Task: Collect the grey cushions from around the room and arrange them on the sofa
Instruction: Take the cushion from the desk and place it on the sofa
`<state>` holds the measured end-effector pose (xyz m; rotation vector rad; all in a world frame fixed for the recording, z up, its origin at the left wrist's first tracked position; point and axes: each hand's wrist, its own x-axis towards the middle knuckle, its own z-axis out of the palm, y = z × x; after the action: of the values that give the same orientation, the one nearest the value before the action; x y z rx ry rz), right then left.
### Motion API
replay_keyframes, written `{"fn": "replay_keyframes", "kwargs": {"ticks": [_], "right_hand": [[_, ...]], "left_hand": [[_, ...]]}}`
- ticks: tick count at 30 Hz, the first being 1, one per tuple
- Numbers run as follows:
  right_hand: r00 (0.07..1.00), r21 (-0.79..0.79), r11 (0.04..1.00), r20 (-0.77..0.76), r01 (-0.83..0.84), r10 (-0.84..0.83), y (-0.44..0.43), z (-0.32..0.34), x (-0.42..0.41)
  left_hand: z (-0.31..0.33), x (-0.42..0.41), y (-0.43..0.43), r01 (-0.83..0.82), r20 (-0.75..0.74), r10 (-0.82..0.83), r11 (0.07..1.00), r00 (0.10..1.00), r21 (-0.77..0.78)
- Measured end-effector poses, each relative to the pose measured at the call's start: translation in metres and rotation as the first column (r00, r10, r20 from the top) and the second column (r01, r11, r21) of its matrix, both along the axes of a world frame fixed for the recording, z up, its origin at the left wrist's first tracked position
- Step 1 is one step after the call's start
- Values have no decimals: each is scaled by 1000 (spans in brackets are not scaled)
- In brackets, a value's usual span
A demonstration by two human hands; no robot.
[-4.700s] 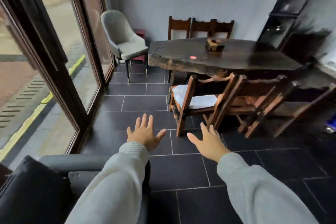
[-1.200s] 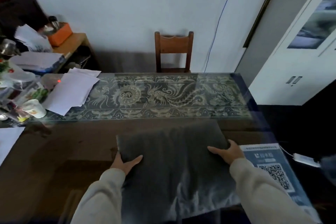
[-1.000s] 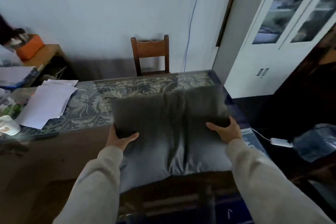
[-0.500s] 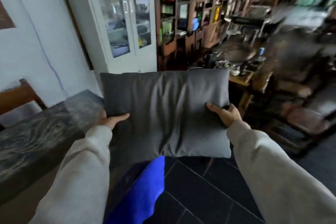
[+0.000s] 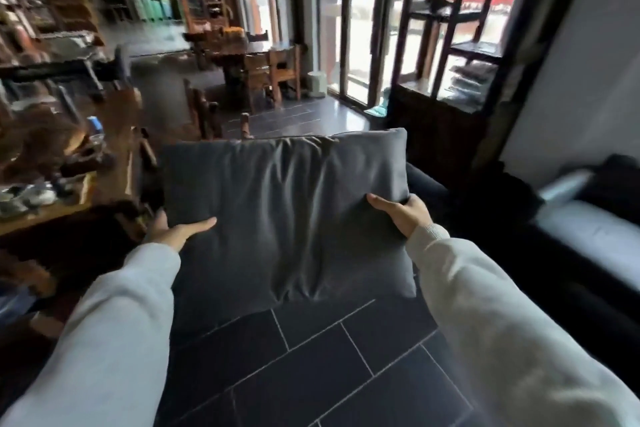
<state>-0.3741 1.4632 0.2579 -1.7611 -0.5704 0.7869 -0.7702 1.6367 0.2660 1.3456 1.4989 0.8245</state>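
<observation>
Person holds a grey cushion [image 5: 287, 215] up in front of them over the dark tiled floor [image 5: 329, 367], left hand [image 5: 173, 232] and right hand [image 5: 405, 213] clamped on its two side edges. Grey sofa [image 5: 585, 236] sits off to the right by the wall. Wooden table and chairs [image 5: 263, 62] stand far back near the glass doors [image 5: 360, 10].

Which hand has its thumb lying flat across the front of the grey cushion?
The left hand: its thumb stretches flat along the grey cushion face. The right hand instead pinches the cushion's right edge, bunching the fabric.
</observation>
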Motion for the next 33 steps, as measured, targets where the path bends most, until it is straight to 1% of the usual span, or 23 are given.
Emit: {"fn": "replay_keyframes", "kwargs": {"ticks": [3,7,10,13,16,19,24,26,28,30,33], "right_hand": [[976,-24,976,1,217,-217,-62,-10,101],[883,-51,882,12,468,-468,-146,-27,209],[784,-64,781,39,621,-620,-196,-34,278],[674,-91,668,75,739,-735,-240,-37,334],[559,-98,552,86,828,-824,-280,-34,382],[460,-87,452,127,888,-879,-316,-30,425],[351,-102,340,120,935,-929,-361,-38,491],[332,-116,318,134,941,-934,-375,-46,519],[326,-128,310,128,942,-937,-388,-55,557],[337,-133,322,108,937,-935,-398,-62,604],[382,-111,372,83,921,-920,-403,-71,686]], "left_hand": [[-4,145,19,223,-18,-223,975,975,0],[-18,332,23,461,-33,-462,887,886,-29],[-30,467,17,635,-1,-636,771,772,-50],[-35,593,3,764,54,-762,643,645,-46],[-34,697,-20,853,148,-840,520,521,-52],[-36,783,-47,913,172,-897,406,407,-44],[-56,914,-94,951,186,-933,306,310,-51],[-67,961,-111,961,182,-944,272,275,-41],[-78,1005,-126,965,188,-947,257,261,-45],[-87,1049,-136,962,190,-943,266,273,-61],[-99,1117,-142,951,185,-933,302,310,-72]]}}
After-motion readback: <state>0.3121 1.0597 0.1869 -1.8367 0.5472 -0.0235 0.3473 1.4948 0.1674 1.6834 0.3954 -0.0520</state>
